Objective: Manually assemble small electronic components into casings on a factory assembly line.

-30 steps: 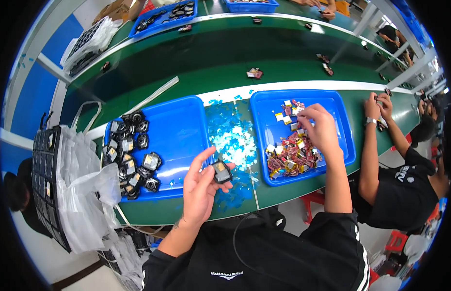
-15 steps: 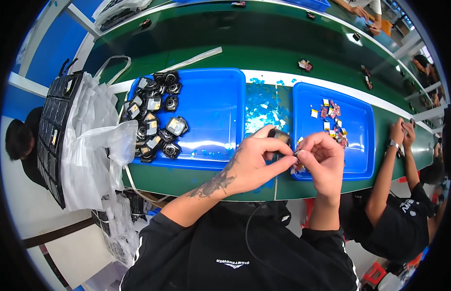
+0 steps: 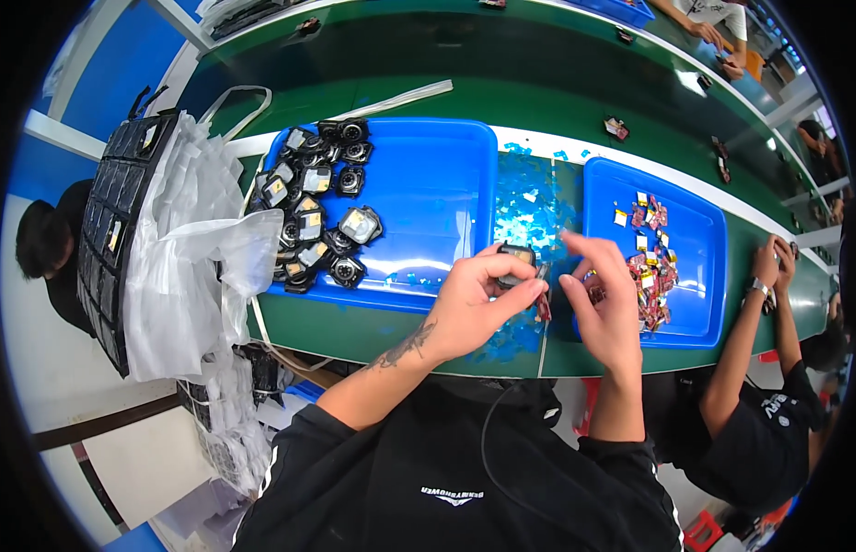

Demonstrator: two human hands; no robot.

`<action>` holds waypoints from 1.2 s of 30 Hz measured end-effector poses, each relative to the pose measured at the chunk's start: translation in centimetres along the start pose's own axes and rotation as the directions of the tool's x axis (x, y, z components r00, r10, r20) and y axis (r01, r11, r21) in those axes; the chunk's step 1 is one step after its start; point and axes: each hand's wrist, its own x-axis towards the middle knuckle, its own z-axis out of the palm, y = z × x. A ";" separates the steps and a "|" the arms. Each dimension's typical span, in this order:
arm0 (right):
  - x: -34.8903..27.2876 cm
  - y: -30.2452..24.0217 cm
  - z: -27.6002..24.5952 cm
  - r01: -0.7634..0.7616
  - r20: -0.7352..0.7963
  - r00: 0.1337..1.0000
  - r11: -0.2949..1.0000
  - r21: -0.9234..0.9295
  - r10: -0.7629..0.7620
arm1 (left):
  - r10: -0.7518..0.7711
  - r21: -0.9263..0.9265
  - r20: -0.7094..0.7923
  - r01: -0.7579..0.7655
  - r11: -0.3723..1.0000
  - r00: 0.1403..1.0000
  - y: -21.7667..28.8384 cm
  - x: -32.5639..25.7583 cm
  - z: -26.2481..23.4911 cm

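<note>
My left hand [image 3: 472, 308] grips a small black square part [image 3: 516, 259] between thumb and fingers, over the green bench's near edge. My right hand [image 3: 604, 305] is close beside it, fingers apart and raised, its fingertips next to a small red piece [image 3: 543, 304] at the left hand's fingertips; whether it pinches anything I cannot tell. To the left, a blue tray [image 3: 437, 193] has a pile of similar black parts [image 3: 315, 210] at its left end. On the right, another blue tray [image 3: 695, 248] contains several small red and white pieces [image 3: 650, 262].
Light blue film scraps [image 3: 529, 207] litter the bench between the trays. White plastic bags [image 3: 198, 248] and a black gridded tray [image 3: 115, 230] hang at the left. A person in black [image 3: 768, 432] works at my right; another person's head [image 3: 43, 253] shows at far left.
My right hand came out of the right tray and joined the left hand over the bench edge. The view swung left, bringing the bags and the left tray toward the centre.
</note>
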 end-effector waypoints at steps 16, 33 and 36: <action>-1.2 -0.6 1.5 -0.115 0.034 0.993 0.828 0.548 0.115 | 0.091 -0.004 -0.068 -0.092 0.996 0.993 0.4 -0.7 0.6; -0.4 -2.6 3.2 0.125 -0.149 0.983 0.984 0.126 -0.105 | 0.115 -0.005 0.012 -0.115 0.993 0.993 -0.3 -1.5 0.9; -0.3 -2.6 3.2 0.130 -0.137 0.984 0.983 0.126 -0.113 | 0.086 -0.007 0.041 -0.085 0.996 0.995 -0.2 -1.5 0.7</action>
